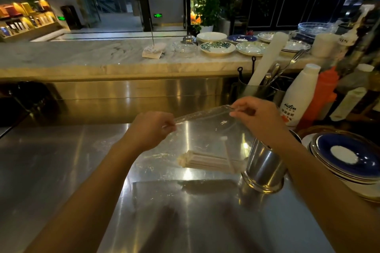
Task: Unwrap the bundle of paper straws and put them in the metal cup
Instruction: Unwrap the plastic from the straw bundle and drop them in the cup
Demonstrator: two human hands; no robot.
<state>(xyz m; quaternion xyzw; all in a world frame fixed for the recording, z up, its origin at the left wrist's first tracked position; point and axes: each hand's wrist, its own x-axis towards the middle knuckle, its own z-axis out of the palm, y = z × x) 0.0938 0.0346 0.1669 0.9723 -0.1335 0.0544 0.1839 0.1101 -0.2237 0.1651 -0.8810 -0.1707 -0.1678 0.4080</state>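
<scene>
A bundle of pale paper straws (209,161) lies sideways in the bottom of a clear plastic wrapper (197,129), which hangs above the steel counter. My left hand (153,129) pinches the wrapper's upper left edge. My right hand (257,115) pinches its upper right edge, stretching the top between both hands. One straw leans upright inside the wrapper. The metal cup (264,167) stands on the counter just right of the bundle, partly hidden under my right forearm.
A stack of blue-centred plates (347,158) sits at the right edge. Behind the cup stand a white bottle (298,96), an orange bottle (322,92) and a utensil holder (255,88). A raised marble ledge (82,57) carries several plates at the back.
</scene>
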